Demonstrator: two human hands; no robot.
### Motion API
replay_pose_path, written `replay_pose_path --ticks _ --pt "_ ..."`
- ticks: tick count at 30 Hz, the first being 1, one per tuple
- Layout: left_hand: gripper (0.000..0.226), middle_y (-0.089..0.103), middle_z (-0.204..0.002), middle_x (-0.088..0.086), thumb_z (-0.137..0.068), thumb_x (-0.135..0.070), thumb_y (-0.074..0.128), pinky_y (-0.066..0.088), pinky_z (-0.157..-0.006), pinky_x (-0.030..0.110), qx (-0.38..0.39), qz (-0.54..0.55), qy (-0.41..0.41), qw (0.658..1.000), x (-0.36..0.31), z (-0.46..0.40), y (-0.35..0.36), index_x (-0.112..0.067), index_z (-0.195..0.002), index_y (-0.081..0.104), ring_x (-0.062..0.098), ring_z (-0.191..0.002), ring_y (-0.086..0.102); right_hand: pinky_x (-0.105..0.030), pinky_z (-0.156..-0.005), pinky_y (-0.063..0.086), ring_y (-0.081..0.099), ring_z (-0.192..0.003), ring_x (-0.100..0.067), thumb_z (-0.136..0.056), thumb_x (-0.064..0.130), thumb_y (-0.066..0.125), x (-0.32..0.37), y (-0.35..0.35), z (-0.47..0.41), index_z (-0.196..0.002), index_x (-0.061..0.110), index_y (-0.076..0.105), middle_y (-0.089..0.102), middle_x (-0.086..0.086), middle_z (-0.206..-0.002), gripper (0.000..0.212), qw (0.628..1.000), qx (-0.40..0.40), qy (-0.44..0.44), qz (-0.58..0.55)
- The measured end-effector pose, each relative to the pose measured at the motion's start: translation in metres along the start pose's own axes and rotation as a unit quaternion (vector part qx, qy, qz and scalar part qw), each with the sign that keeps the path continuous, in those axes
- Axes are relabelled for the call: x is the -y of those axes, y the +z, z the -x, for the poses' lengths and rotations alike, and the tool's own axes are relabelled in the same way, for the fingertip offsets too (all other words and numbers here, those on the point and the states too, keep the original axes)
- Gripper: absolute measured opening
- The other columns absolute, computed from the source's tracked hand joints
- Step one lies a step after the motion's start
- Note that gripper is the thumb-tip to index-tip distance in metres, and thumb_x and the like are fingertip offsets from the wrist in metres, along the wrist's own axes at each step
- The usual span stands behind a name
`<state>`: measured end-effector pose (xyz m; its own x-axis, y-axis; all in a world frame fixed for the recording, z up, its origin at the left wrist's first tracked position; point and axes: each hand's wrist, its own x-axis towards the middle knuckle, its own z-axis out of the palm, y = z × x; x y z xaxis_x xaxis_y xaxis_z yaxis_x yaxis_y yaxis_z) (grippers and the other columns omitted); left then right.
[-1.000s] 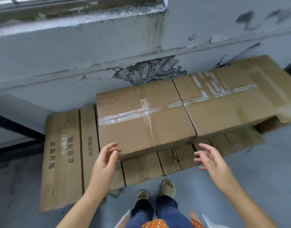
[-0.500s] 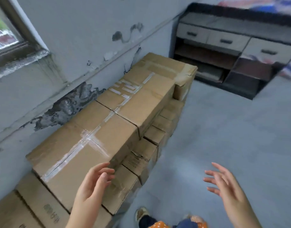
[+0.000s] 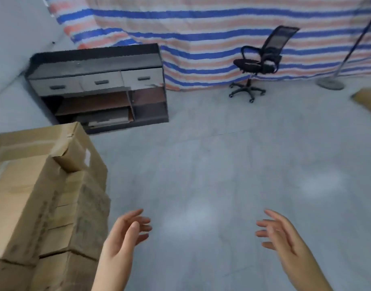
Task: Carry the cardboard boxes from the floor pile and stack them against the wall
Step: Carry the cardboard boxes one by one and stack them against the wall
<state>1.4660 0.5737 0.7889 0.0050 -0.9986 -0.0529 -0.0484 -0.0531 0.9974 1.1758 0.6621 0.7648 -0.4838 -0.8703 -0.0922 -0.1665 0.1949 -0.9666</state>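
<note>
Stacked brown cardboard boxes (image 3: 39, 196) fill the left side of the view, against the wall (image 3: 10, 28). My left hand (image 3: 121, 238) hovers just right of the stack with relaxed fingers, holding nothing and touching no box. Over the bare grey floor my right hand (image 3: 283, 238) is raised, fingers spread and empty. A corner of another cardboard box (image 3: 367, 99) shows at the far right edge, blurred.
A dark cabinet with drawers and shelves (image 3: 100, 87) stands by the wall beyond the stack. A black office chair (image 3: 258, 61) and a floor stand with a round base (image 3: 331, 82) sit before a striped tarp (image 3: 201, 28). The grey floor (image 3: 211, 175) stretches ahead.
My view has swung right, from facing the boxes at the wall to looking across the room. Both hands have come away from the boxes and stay empty.
</note>
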Motion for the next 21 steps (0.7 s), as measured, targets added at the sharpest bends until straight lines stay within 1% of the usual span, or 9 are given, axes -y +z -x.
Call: replay_pose_path --ticks 2,4,7,10,15,18,21 --pt "0.029 0.069 -0.084 0.011 -0.095 0.004 0.038 0.057 -0.066 0.023 0.039 0.033 -0.008 0.999 -0.001 -0.006 0.062 -0.010 -0.100 0.063 0.013 -0.071 0.068 -0.020 -0.070 0.055 0.068 -0.081 -0.009 -0.094 0.008 0.046 -0.009 -0.055 -0.007 -0.111 0.029 0.058 0.069 0.001 -0.099 0.029 0.998 -0.059 0.011 -0.009" --pt "0.029 0.070 -0.083 0.011 -0.096 0.003 0.039 0.057 -0.065 0.023 0.090 0.035 -0.008 0.995 -0.004 -0.010 0.116 -0.010 -0.100 0.064 0.014 -0.071 0.068 -0.021 -0.071 0.056 0.068 -0.082 -0.009 -0.095 0.011 0.046 -0.014 -0.105 -0.010 -0.110 0.031 0.057 0.069 0.002 -0.099 0.028 0.992 -0.120 0.016 -0.016" --pt "0.030 0.071 -0.087 0.010 -0.095 0.004 0.038 0.058 -0.067 0.024 0.179 0.014 0.001 0.984 -0.013 -0.018 0.188 -0.010 -0.101 0.064 0.017 -0.076 0.069 -0.022 -0.070 0.056 0.069 -0.082 -0.010 -0.095 0.009 0.045 -0.023 -0.169 -0.006 -0.110 0.031 0.058 0.070 0.002 -0.099 0.029 0.977 -0.211 0.025 -0.027" --pt "0.030 0.071 -0.088 0.012 -0.095 0.004 0.039 0.058 -0.069 0.025 0.248 -0.018 0.019 0.968 -0.018 -0.027 0.254 -0.009 -0.101 0.065 0.021 -0.079 0.068 -0.022 -0.068 0.055 0.068 -0.080 -0.009 -0.096 0.007 0.044 -0.036 -0.214 0.001 -0.110 0.031 0.058 0.069 -0.002 -0.101 0.030 0.958 -0.277 0.053 -0.041" --pt "0.029 0.070 -0.087 0.013 -0.094 0.006 0.041 0.057 -0.071 0.030 0.340 -0.032 0.012 0.940 -0.017 -0.037 0.355 -0.008 -0.101 0.065 0.025 -0.081 0.067 -0.017 -0.061 0.053 0.068 -0.077 -0.010 -0.096 0.004 0.044 -0.064 -0.264 0.004 -0.110 0.025 0.058 0.068 -0.004 -0.098 0.029 0.922 -0.363 0.114 -0.069" --pt "0.029 0.070 -0.086 0.014 -0.094 0.006 0.041 0.056 -0.073 0.034 0.375 -0.036 0.002 0.926 -0.011 -0.049 0.417 -0.008 -0.099 0.066 0.026 -0.080 0.067 -0.015 -0.061 0.053 0.068 -0.085 -0.016 -0.096 0.004 0.045 -0.079 -0.295 -0.014 -0.113 0.021 0.059 0.069 -0.003 -0.098 0.028 0.904 -0.399 0.135 -0.073" --pt "0.030 0.069 -0.086 0.013 -0.094 0.007 0.041 0.056 -0.071 0.031 0.414 -0.040 -0.001 0.909 -0.008 -0.069 0.488 -0.008 -0.099 0.066 0.022 -0.078 0.067 -0.018 -0.063 0.053 0.068 -0.081 -0.014 -0.096 0.004 0.044 -0.092 -0.333 -0.049 -0.111 0.024 0.058 0.069 -0.002 -0.098 0.029 0.891 -0.427 0.142 -0.068"
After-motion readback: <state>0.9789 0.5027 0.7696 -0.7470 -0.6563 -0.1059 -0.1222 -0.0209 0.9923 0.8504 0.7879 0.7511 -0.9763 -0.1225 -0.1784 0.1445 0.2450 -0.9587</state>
